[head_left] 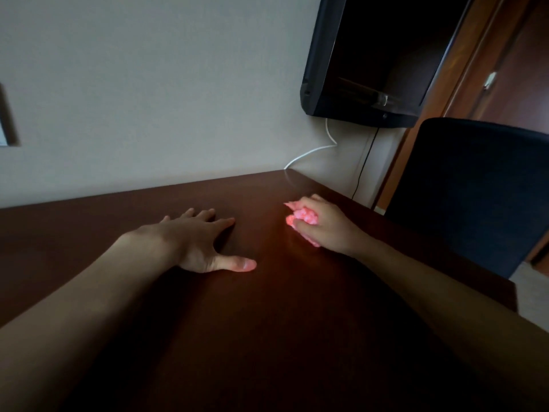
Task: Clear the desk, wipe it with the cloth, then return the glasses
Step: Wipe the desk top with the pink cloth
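Head view looks down across the dark brown desk (267, 337), and I place everything against it. My right hand (323, 226) sits on the desk top near its far right corner, fingers curled round a bunched pink cloth (303, 217) that pokes out past my knuckles and touches the wood. My left hand (199, 236) lies flat on the desk, well to the left of the cloth, fingers straight and spread, thumb stretched out to the side, holding nothing. Beyond the desk's far edge stands a pale wall (148, 84). Above the far right corner hangs a black television (371, 55), with a white cable (315, 150) dropping from it toward the desk. Just off the desk's right edge stands a dark chair (475, 188).
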